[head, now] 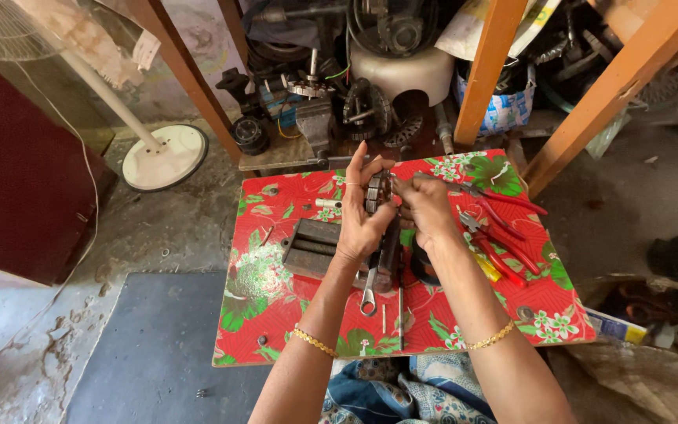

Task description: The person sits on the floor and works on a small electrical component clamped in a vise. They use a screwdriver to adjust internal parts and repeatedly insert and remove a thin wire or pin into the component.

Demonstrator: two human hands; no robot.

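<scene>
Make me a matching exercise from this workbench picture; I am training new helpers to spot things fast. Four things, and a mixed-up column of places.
Things:
1. Round metal part
2. Wrench
3. Red-handled pliers
4. White fan base

Places:
A. On the floor, left of the table
B. Held up between the left hand and right hand
C. On the table, to the right of the hands
D. On the table, below the left hand

Pairs: 1-B, 2-D, 3-C, 4-A
</scene>
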